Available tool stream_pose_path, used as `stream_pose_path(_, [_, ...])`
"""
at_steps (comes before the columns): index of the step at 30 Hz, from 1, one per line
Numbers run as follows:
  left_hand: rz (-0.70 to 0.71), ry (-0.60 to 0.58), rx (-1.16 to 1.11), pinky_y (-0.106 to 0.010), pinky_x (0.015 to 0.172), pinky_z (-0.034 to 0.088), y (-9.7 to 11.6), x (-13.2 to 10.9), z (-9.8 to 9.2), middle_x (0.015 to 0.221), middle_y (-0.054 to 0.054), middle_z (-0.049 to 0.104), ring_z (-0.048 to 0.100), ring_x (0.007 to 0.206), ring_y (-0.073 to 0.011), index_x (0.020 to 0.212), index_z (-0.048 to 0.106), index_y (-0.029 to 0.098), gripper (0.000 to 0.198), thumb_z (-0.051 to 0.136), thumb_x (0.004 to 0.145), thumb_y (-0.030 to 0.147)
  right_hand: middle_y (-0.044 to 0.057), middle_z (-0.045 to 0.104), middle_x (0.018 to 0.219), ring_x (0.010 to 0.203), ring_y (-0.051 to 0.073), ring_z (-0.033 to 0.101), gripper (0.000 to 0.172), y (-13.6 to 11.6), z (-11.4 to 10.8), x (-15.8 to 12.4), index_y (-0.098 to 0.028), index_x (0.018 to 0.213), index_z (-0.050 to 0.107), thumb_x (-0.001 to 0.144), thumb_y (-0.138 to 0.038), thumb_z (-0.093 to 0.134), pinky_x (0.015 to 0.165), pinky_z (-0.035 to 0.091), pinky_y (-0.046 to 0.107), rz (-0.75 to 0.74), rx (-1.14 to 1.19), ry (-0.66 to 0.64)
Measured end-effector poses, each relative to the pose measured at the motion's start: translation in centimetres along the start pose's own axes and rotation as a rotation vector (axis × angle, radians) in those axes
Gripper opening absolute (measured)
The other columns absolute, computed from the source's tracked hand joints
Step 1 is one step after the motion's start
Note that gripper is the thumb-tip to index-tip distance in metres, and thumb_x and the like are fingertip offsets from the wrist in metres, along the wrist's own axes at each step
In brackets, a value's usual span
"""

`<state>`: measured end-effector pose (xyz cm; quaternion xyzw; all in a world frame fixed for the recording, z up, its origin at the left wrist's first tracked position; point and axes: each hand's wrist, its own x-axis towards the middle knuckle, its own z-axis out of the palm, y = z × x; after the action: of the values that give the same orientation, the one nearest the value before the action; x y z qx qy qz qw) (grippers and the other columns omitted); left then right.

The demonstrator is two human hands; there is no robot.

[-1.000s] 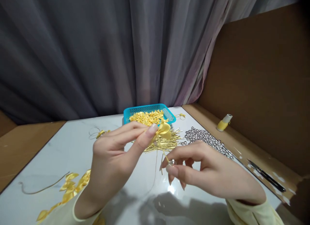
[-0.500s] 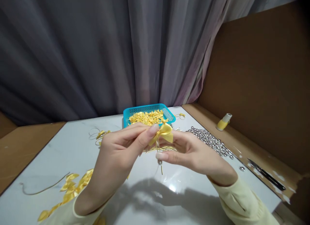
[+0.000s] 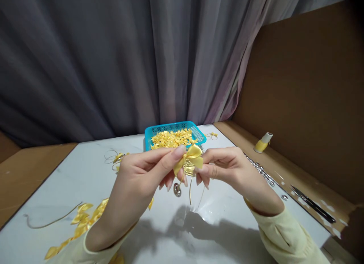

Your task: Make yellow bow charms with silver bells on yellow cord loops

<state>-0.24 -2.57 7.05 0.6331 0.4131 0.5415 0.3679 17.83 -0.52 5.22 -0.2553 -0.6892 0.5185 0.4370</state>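
My left hand [image 3: 139, 180] pinches a yellow ribbon bow [image 3: 193, 153] at its knot between thumb and forefinger. Below the bow, silver beads [image 3: 177, 190] dangle on a gold cord. At the bow's right side, my right hand [image 3: 231, 175] is closed in a pinch, its thumb tip by the lower ribbon tail. A thin pale thread [image 3: 201, 198] hangs below these right fingers and seems to be held in them; its grip is partly hidden. Behind the bow, a bundle of gold cords [image 3: 189, 168] lies on the table.
A blue basket [image 3: 174, 124] full of yellow bows stands at the back. More bows [image 3: 85, 222] and a loose cord [image 3: 54, 223] lie at left. Looped pieces with bows [image 3: 118, 157] are behind my left hand. At right are silver beads [image 3: 260, 169], tweezers [image 3: 313, 205] and a yellow thread spool [image 3: 262, 143].
My right hand has moved from the bead under the bow up and right to the bow's side. The beads now swing free, lower left. My left hand keeps its pinch.
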Motion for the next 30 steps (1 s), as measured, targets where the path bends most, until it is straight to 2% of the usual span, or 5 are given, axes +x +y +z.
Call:
stream_pose_path(6, [-0.010,-0.078,0.074,-0.022,0.042,0.035,0.2,-0.2,-0.3,0.048,0.002,0.060,0.042,0.044,-0.0089,0.053,0.068,0.022,0.033,0.061,0.085,0.030,0.000,0.059,0.058,0.053,0.007,0.052,0.021,0.2,-0.3,-0.1,-0.013,0.067,0.063,0.084,-0.025,0.065,0.053,0.041,0.018,-0.082,-0.184,0.063])
stream_pose_path(12, [0.029,-0.011,0.058,-0.020,0.039,0.034,0.4,-0.7,-0.4,0.044,0.004,0.058,0.042,0.040,-0.0078,0.052,0.067,0.024,0.032,0.062,0.083,0.028,-0.003,0.055,0.052,0.048,0.006,0.048,0.016,1.5,0.1,1.1,-0.013,0.065,0.062,0.080,-0.018,0.062,0.052,0.039,0.018,0.027,-0.260,-0.012])
stream_pose_path(18, [0.074,0.017,0.028,-0.018,0.036,0.035,0.6,-0.8,-0.8,0.047,0.005,0.063,0.047,0.038,-0.0070,0.062,0.074,0.028,0.021,0.065,0.082,0.029,-0.002,0.054,0.051,0.047,0.006,0.046,0.020,3.4,-0.2,2.2,-0.014,0.059,0.058,0.077,-0.020,0.061,0.050,0.036,0.019,0.108,-0.252,-0.033])
stream_pose_path(24, [0.108,0.045,0.083,-0.019,0.036,0.034,0.9,-0.9,-0.4,0.045,0.005,0.063,0.044,0.038,-0.0073,0.059,0.073,0.027,0.024,0.065,0.081,0.023,-0.003,0.051,0.047,0.045,0.007,0.044,0.025,5.2,-0.1,3.0,-0.015,0.051,0.051,0.075,-0.020,0.059,0.047,0.034,0.019,0.166,-0.242,-0.080])
stream_pose_path(30, [0.091,-0.046,0.189,-0.021,0.039,0.035,0.5,-0.7,-0.7,0.046,0.003,0.062,0.045,0.040,-0.0087,0.055,0.071,0.025,0.031,0.063,0.084,0.026,-0.002,0.051,0.048,0.046,0.007,0.045,0.025,6.4,0.9,3.3,-0.015,0.053,0.051,0.078,-0.016,0.055,0.046,0.035,0.020,0.164,-0.282,-0.102])
